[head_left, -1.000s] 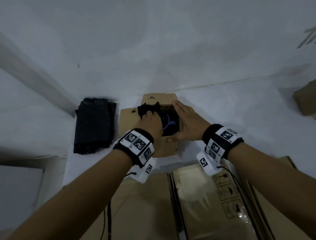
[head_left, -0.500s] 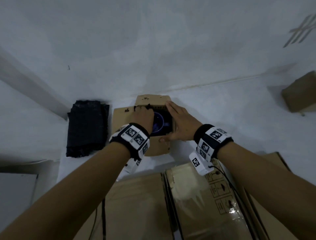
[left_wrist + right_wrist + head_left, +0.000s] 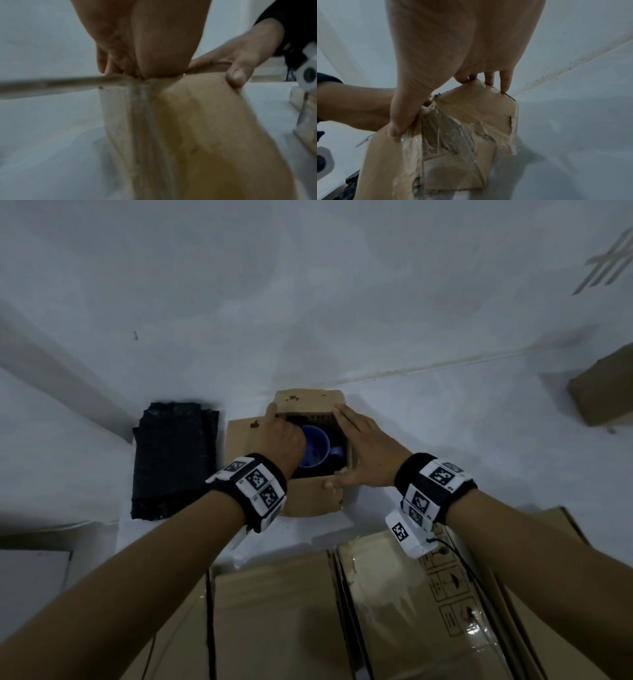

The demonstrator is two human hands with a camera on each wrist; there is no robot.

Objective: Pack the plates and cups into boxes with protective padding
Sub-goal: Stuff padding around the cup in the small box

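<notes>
Left hand (image 3: 286,436) reaches into small cardboard box (image 3: 308,498), fingers hidden inside; grip unclear. Right hand (image 3: 366,453) flat, fingers straight, pressing box's right rim, thumb on near flap. Blue cup (image 3: 317,448) upright inside, dark padding around it. Black folded padding stack (image 3: 174,458) just left of box on white surface (image 3: 445,422). Flattened cartons (image 3: 411,611), glossy tape, nearer. 1 more box (image 3: 604,390) far right.

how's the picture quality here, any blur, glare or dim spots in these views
Head view: dim overall, sharp enough, wide-angle bending at the edges; glare on the taped flat cartons. Left wrist view: soft and smeared, the box streaked by blur. Right wrist view: clearer, with shiny tape catching light under the right hand.
</notes>
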